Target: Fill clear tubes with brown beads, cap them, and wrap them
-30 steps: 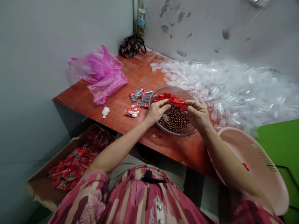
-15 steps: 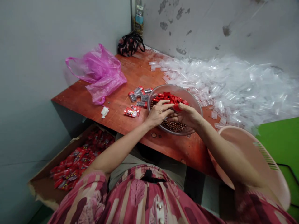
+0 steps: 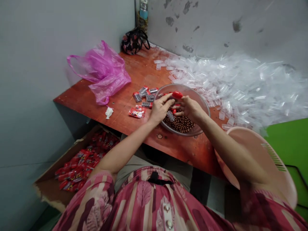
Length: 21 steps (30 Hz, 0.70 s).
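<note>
My left hand is over the left side of a clear plastic bowl, its fingertips closed at a shiny red cap. Opposite it, my right hand reaches in with fingers stretched apart, its thumb side close to the cap. Brown round beads fill the near part of the bowl. A small clear container shows just below my left fingers; whether they touch it I cannot tell. Another red piece appears by my right fingertips. My hands hide much of the bowl's far contents.
Several filled containers with red caps and a printed red packet lie left of the bowl. Clear empty containers are heaped at right. A pink bag, a carton of red packets and a peach basket surround me.
My hands have drawn slightly apart and the red cap sits higher, nearer my left fingertips. The small clear container has come into view beneath my left hand. The camera view has shifted slightly.
</note>
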Tool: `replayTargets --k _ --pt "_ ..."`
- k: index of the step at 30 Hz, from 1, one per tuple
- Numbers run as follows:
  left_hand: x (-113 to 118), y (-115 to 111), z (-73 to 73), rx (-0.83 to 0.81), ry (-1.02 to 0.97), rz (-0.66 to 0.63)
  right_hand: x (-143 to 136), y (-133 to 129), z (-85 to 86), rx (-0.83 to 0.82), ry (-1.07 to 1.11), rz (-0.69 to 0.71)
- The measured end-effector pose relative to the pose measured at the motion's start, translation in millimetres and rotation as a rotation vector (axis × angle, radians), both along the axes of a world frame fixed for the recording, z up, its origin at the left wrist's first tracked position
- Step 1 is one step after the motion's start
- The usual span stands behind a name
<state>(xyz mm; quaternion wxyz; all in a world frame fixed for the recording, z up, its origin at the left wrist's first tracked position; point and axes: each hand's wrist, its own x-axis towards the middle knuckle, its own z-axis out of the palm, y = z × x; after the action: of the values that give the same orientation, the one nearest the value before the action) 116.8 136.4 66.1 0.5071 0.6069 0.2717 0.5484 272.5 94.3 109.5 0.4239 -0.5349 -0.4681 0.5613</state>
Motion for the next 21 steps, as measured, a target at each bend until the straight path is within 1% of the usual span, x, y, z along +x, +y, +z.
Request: replayTargets --k 2,3,5,7,9,11,13,15,17,19,21 --pt "-8 16 3.0 0.0 -0.042 0.078 8 1 -5.8 0.094 -0.301 0.023" --pt "-13 25 4.2 0.004 -0.046 0.116 12 1 -9.3 0.124 -0.484 0.065" --pt "-24 47 5.2 0.024 -0.024 0.185 13 0 -16.0 0.184 -0.857 0.197" --pt "-33 66 3.2 0.073 0.024 0.252 8 -2 -20.8 0.278 -1.176 0.34" --pt "-38 76 -1.2 0.124 0.078 0.289 -2 -1 -23.8 0.346 -1.392 0.455" --pt "-37 72 -5.8 0.151 0.134 0.287 -12 2 -26.3 0.333 -1.508 0.51" --pt "-34 56 -7.2 0.145 0.186 0.251 -16 7 -29.0 0.271 -1.523 0.527" --pt "-29 34 -3.3 0.12 0.241 0.195 -11 11 -30.6 0.234 -1.423 0.478" --pt "-24 11 4.7 0.1 0.314 0.138 0 14 -29.4 0.251 -1.192 0.324" --pt "-19 -7 13.1 0.09 0.39 0.094 12 11 -25.2 0.273 -0.845 0.092" --pt "-14 -19 18.2 0.052 0.43 0.042 21 4 -19.6 0.26 -0.465 -0.111"
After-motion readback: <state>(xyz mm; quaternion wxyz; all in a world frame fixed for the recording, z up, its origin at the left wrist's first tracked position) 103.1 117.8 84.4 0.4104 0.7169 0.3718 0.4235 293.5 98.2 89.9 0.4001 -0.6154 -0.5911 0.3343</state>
